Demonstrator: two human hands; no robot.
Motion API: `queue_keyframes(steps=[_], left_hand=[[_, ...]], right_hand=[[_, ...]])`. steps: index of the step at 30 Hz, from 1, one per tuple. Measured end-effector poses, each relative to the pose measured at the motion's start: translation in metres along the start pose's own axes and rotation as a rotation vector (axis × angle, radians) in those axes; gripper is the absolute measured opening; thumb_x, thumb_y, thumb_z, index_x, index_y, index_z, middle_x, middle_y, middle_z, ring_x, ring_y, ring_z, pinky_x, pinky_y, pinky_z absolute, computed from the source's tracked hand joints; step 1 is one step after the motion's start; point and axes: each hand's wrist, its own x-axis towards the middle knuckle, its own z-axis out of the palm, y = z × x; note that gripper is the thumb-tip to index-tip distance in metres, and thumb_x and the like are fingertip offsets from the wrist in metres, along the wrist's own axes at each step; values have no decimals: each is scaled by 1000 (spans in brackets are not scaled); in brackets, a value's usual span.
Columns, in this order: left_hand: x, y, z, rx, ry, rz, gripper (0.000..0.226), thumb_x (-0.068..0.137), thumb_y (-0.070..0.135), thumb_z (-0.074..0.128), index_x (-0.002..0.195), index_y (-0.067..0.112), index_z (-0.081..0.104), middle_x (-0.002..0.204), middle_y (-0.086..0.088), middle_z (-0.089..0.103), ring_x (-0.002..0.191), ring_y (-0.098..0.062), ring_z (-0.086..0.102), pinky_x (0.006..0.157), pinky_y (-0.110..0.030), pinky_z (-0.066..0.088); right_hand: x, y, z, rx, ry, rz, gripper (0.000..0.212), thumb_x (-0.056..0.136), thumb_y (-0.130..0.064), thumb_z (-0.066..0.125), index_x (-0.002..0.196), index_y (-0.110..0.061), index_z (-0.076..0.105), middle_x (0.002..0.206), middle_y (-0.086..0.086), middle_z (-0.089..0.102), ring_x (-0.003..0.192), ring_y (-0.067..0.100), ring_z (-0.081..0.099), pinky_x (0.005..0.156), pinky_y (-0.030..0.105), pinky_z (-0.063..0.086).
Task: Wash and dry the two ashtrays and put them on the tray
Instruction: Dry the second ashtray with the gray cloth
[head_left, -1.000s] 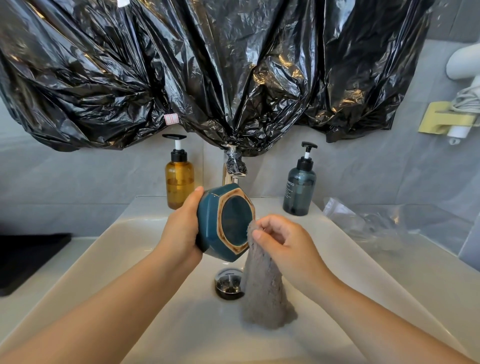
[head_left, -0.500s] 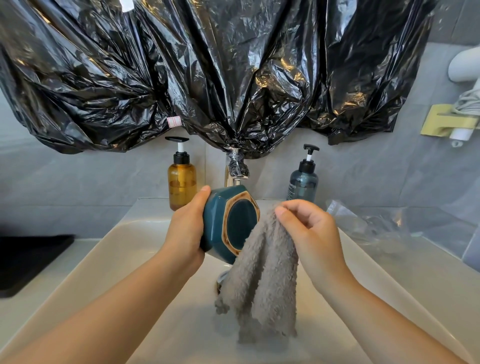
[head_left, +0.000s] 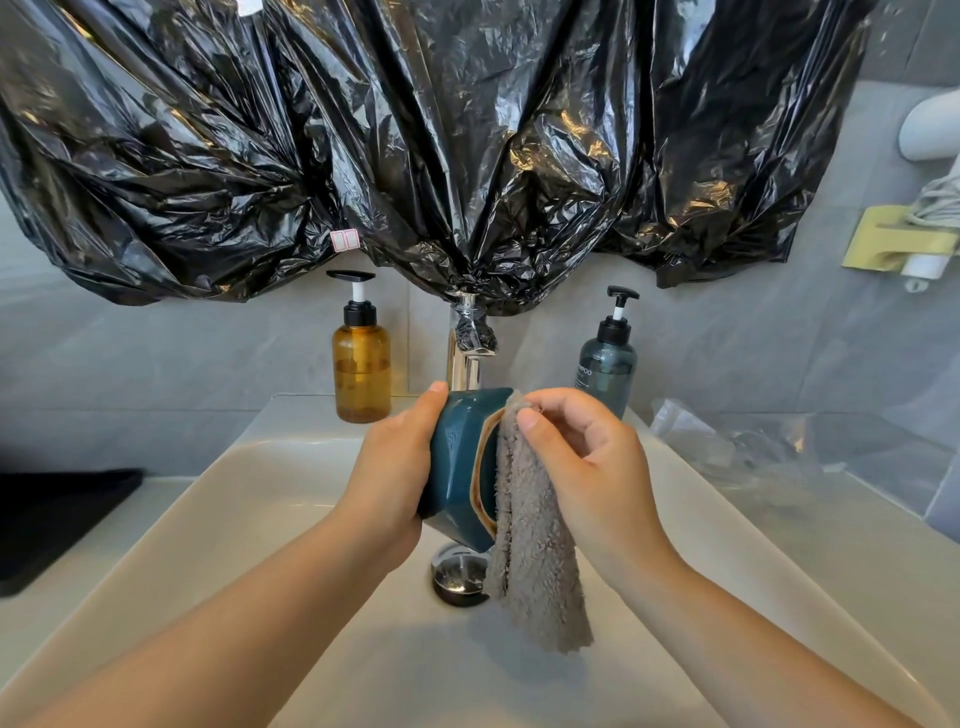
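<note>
A dark teal ashtray (head_left: 457, 462) with a tan rim is held on its side above the white sink (head_left: 249, 499). My left hand (head_left: 395, 467) grips it from the left, its open face turned right. My right hand (head_left: 587, 467) pinches a grey fluffy cloth (head_left: 535, 561) and presses it against the ashtray's open face. The cloth hangs down over the drain. A black tray (head_left: 57, 519) lies on the counter at the far left. Only one ashtray is in view.
A chrome tap (head_left: 467, 353) stands behind the hands, under black plastic sheeting (head_left: 415, 145). An amber pump bottle (head_left: 361, 364) is left of the tap, a blue-grey one (head_left: 608, 364) right. Clear crumpled plastic (head_left: 769, 447) lies on the right counter. The drain plug (head_left: 457, 577) sits mid-basin.
My right hand lifted the cloth from the basin and brought it up against the ashtray's open face. My left hand turned the ashtray's opening further to the right.
</note>
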Motion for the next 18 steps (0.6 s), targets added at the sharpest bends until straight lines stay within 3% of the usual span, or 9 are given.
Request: queue_keyframes(steps=[3, 10, 14, 18], left_hand=[[1, 0, -3, -21, -11, -20, 29, 94, 44, 52, 82, 20, 64, 71, -5, 69, 69, -22, 63, 69, -34, 49], [3, 1, -7, -3, 19, 5, 31, 94, 43, 52, 86, 17, 65, 75, -7, 68, 69, -22, 63, 68, -33, 50], [3, 2, -8, -18, 33, -5, 32, 93, 45, 52, 93, 16, 64, 77, -6, 68, 67, -20, 63, 68, -32, 51], [2, 5, -6, -46, 53, -6, 29, 92, 45, 53, 94, 17, 61, 79, -5, 68, 68, -19, 63, 69, -32, 50]], right_hand=[[-3, -4, 3, -3, -110, -58, 12, 92, -16, 61, 94, -24, 70, 89, -13, 71, 89, 6, 66, 75, 15, 50], [-13, -6, 2, -132, -367, -106, 21, 91, -15, 63, 87, -36, 63, 83, -23, 63, 87, 6, 62, 74, 13, 46], [-14, -3, 0, -198, -387, -42, 21, 91, -17, 63, 85, -37, 64, 79, -21, 64, 83, 4, 62, 71, 12, 45], [-12, 6, -1, -291, -267, 69, 11, 91, -23, 63, 89, -32, 69, 82, -18, 67, 81, 1, 63, 67, 8, 47]])
